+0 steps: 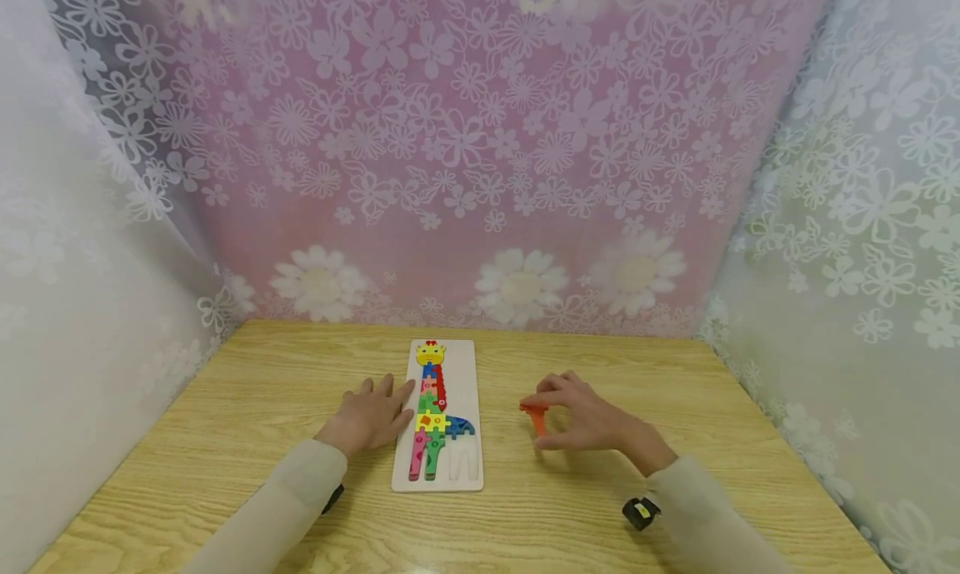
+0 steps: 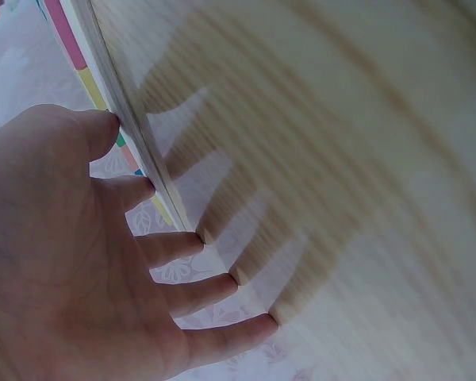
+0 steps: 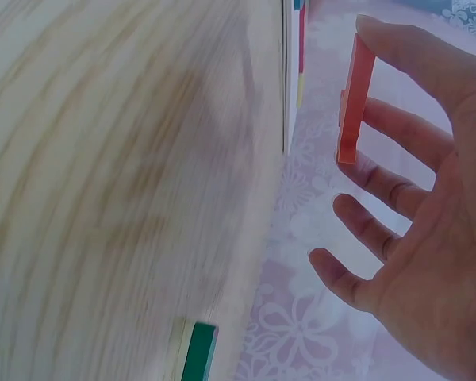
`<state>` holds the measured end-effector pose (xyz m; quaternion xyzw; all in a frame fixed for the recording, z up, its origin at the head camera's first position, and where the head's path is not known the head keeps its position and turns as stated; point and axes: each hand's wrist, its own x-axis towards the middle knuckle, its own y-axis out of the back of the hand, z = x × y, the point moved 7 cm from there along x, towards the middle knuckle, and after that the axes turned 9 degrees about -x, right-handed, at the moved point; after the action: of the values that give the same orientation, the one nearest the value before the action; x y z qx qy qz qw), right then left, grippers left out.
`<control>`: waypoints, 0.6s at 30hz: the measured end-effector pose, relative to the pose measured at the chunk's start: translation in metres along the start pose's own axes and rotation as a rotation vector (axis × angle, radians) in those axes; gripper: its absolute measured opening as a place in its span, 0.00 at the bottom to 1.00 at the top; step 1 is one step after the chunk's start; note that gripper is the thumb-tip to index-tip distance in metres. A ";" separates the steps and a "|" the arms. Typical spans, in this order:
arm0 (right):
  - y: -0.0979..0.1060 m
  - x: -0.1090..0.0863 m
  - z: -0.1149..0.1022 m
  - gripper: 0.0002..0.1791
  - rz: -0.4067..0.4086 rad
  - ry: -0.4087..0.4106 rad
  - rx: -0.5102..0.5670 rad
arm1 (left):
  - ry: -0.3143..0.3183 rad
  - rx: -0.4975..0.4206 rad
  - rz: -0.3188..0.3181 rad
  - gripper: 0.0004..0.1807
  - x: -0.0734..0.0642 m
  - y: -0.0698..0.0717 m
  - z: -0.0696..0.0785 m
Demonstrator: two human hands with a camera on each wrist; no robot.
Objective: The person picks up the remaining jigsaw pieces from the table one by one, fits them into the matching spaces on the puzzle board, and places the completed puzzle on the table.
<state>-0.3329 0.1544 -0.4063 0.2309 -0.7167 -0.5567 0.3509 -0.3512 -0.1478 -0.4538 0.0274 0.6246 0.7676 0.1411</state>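
Note:
A giraffe puzzle board (image 1: 467,374) lies on the wooden table, with joined coloured pieces forming a yellow head, neck, body and front legs. A bare leg-shaped recess shows at its lower right, below the blue piece (image 1: 460,426). My left hand (image 1: 369,416) rests at the board's left edge, fingers spread, thumb and index touching its side in the left wrist view. To the right of the board, my right hand (image 1: 588,416) pinches an orange puzzle piece (image 3: 355,103) between thumb and fingers, raised above the table. Its ring and little fingers hang free.
A green piece (image 3: 199,353) lies on the table at the bottom of the right wrist view; I cannot make it out in the head view. Flowered curtains (image 1: 465,141) surround the wooden table (image 1: 300,507) at the back and both sides.

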 end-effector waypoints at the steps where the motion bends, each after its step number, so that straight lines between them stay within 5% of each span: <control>1: 0.000 0.001 -0.001 0.31 0.001 -0.002 0.008 | 0.000 0.002 0.000 0.34 0.000 0.000 0.000; 18: -0.006 0.018 -0.026 0.32 -0.031 0.006 0.163 | -0.006 -0.001 -0.001 0.33 -0.001 0.001 0.001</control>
<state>-0.3251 0.1239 -0.4042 0.2714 -0.7547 -0.5013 0.3246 -0.3500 -0.1478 -0.4526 0.0296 0.6240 0.7676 0.1433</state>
